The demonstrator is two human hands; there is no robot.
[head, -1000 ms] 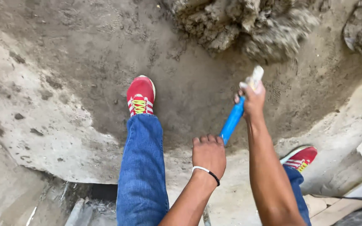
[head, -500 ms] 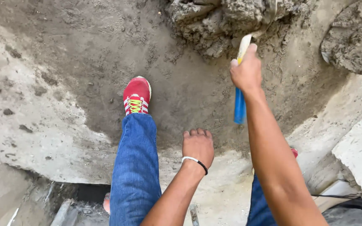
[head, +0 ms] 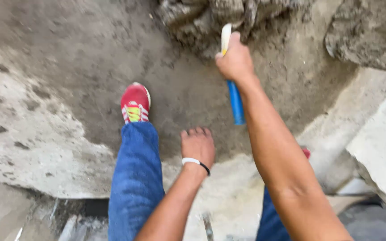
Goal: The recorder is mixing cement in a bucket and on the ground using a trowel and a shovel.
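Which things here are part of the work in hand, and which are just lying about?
In use:
right hand
blue-handled tool
mound of wet mortar

Lying about:
left hand, held free
concrete slab
red shoe

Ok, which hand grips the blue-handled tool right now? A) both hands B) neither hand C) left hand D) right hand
D: the right hand is closed around the blue-handled tool, while the left hand hangs empty below it.
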